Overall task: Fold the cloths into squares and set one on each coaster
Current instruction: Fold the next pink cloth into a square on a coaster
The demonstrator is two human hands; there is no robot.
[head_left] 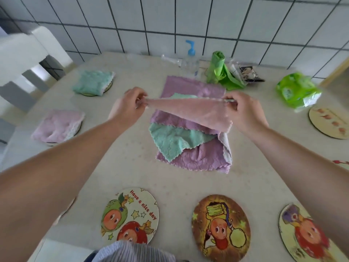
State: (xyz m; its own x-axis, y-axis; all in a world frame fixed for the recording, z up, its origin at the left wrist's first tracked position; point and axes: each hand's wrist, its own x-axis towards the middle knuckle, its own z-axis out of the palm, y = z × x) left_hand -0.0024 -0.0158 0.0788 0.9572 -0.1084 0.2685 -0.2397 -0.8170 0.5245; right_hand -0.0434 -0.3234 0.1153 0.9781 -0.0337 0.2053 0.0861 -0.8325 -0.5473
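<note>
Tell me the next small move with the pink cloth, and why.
Probably bring the two hands together to fold it in half. The left hand and right hand pinch opposite ends of the pink cloth, stretched in the air above the cloth pile, not yet square.

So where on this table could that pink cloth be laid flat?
Bare table lies between the cloth pile and the near coasters; more between the pile and the covered left coasters. The back edge, around the pump bottle and green bags, is crowded.

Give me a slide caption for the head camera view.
Both hands stretch a pink cloth above the unfolded pile; two coasters already covered.
</note>
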